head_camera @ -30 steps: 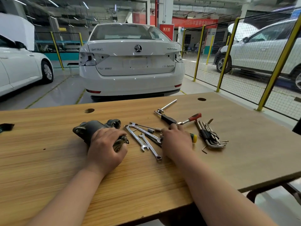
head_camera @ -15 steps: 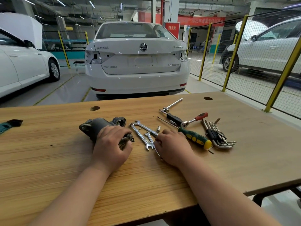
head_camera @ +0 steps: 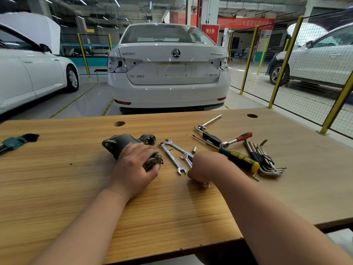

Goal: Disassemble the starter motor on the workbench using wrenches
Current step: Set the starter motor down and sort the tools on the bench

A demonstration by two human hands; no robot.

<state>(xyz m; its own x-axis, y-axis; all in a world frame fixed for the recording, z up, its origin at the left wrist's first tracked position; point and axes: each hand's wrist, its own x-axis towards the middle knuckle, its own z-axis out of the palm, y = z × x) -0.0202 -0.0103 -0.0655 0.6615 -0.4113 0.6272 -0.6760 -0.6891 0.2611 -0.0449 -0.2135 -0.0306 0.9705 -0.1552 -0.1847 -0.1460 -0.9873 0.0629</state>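
Observation:
A dark grey starter motor (head_camera: 119,143) lies on the wooden workbench (head_camera: 57,178). My left hand (head_camera: 136,166) lies over its near end, fingers curled round the body. Just to its right lie two loose combination wrenches (head_camera: 172,157). My right hand (head_camera: 207,167) grips a third wrench (head_camera: 186,156): its open jaw sticks out above the fingers and its ring end shows below the hand.
A green-and-yellow screwdriver (head_camera: 238,158), a red-handled ratchet (head_camera: 236,139), a black-handled driver, a T-bar (head_camera: 209,121), a small socket (head_camera: 194,149) and a bunch of hex keys (head_camera: 264,161) lie at the right. Another hex key set (head_camera: 13,143) sits far left. Cars and yellow fencing stand beyond the bench.
My right hand slid left off the screwdriver onto the wrenches and closed round one, drawing it toward me. My left hand has stayed on the starter motor.

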